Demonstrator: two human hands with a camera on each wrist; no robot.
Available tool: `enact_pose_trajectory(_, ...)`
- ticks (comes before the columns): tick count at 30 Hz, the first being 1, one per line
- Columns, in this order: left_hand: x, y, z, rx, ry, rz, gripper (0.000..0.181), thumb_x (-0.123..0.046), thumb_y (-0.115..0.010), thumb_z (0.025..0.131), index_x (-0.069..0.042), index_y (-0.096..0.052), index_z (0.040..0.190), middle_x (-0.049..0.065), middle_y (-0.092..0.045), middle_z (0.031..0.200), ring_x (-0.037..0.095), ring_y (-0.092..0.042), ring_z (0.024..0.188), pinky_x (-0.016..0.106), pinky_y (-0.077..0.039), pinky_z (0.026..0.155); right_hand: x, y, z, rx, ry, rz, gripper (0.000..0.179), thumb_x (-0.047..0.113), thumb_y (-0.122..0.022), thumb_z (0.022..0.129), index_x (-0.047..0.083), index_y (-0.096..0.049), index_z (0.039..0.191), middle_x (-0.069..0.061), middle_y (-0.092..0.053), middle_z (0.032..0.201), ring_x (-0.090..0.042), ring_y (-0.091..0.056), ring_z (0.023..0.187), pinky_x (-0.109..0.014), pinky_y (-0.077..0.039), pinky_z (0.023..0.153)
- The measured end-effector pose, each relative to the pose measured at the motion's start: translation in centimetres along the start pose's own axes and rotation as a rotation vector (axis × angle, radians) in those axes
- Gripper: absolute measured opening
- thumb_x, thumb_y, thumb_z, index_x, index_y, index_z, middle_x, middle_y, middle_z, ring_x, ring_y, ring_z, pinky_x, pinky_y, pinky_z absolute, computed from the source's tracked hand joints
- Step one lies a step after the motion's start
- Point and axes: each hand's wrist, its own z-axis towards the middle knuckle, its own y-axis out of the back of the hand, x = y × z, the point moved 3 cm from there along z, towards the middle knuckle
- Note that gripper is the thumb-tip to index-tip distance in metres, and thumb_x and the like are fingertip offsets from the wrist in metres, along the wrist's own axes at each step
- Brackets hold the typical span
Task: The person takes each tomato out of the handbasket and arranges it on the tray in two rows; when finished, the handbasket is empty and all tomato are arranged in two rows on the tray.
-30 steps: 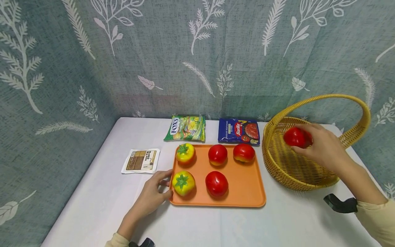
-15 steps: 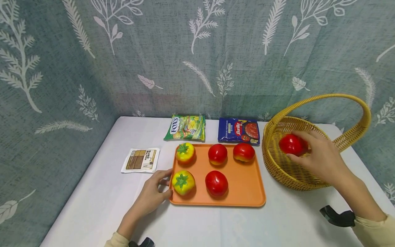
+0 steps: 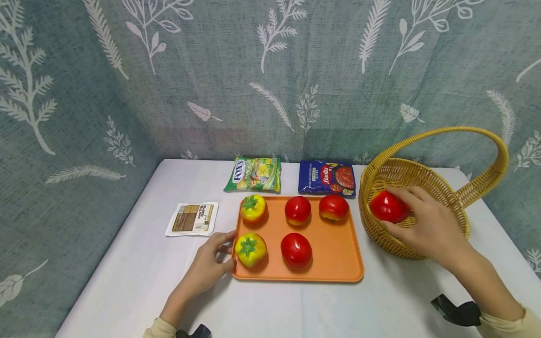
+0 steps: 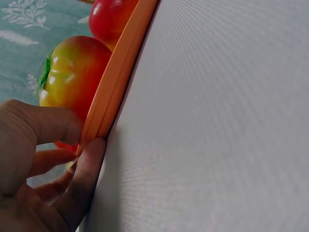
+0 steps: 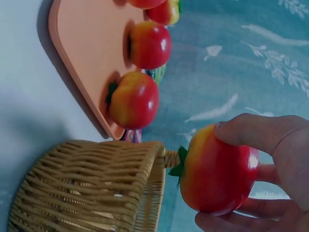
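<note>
My right hand (image 3: 428, 225) grips a glossy red tomato (image 3: 390, 206) over the woven basket (image 3: 414, 256). In the right wrist view, that tomato's yellow base and green calyx face left, and my thumb and fingers wrap its other side. My left hand (image 3: 211, 263) holds the left rim of the orange tray (image 3: 334, 263), its fingertips (image 4: 91, 150) at the edge. On the tray lie several more tomatoes: a yellow-green one (image 3: 251, 249) beside my left hand, a yellow-and-red one (image 3: 253, 210) behind it, and red ones such as the front tomato (image 3: 297, 250).
Behind the tray lie a green candy bag (image 3: 255, 174) and a blue Barilla pouch (image 3: 327, 178). A brown-and-white packet (image 3: 192, 219) is at the left. The basket's tall handle (image 3: 456, 129) arches over its mouth. Patterned cloth (image 3: 236, 75) hangs behind the white table (image 3: 270, 310).
My right hand has moved left and slightly toward me with the tomato, from the basket's middle to its left side. The left hand has stayed at the tray.
</note>
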Motion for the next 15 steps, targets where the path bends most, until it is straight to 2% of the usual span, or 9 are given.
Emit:
enact_pose_trajectory(9, 0.1, -0.1, 0.1, 0.004, 0.001, -0.002, 0.069, 0.003, -0.073, 0.074, -0.007, -0.057, 0.14, 0.004, -0.059, 0.128, 0.016, -0.063, 0.101, 0.048, -0.045, 0.102, 1.1, -0.6, -0.7, 0.03, -0.018, 0.047, 0.07, 0.017, -0.091, 0.067, 0.008, -0.062, 0.13, -0.012, -0.06, 0.113, -0.034, -0.064, 0.093, -0.056, -0.057, 0.069)
enact_pose_trajectory(15, 0.0, 0.0, 0.0, 0.005, 0.004, 0.004, 0.069, 0.003, -0.073, 0.074, -0.007, -0.057, 0.14, 0.004, -0.059, 0.127, 0.016, -0.063, 0.101, 0.048, -0.045, 0.101, 2.0, -1.2, -1.3, 0.036, -0.03, 0.063, 0.07, 0.018, -0.092, 0.066, 0.01, -0.063, 0.13, -0.006, -0.061, 0.113, -0.027, -0.062, 0.096, -0.051, -0.058, 0.071)
